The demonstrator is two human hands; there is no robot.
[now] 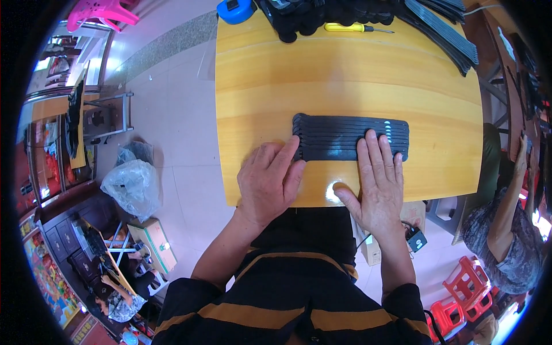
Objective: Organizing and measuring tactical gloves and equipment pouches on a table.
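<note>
A row of flat black strips (pixel 339 138) lies overlapped side by side on the yellow wooden table (pixel 345 80), with rounded ends at the left and small pale marks near the right. My right hand (pixel 380 178) rests flat over the strips' right part, fingers stretched out and thumb spread to the side. At the left end, my left hand (pixel 265 181) touches the rounded tips with its index finger. Its thumb is apart from that finger, and its other fingers are partly bent. Neither hand is wrapped around anything.
Along the table's far edge lie a blue tape measure (pixel 236 10), a heap of black pieces (pixel 322 14), a yellow-handled screwdriver (pixel 348 27) and long dark strips (pixel 443 34). A plastic bag (pixel 133 187) is on the floor at left. Another person (pixel 506 241) works at right near red stools (pixel 467 287).
</note>
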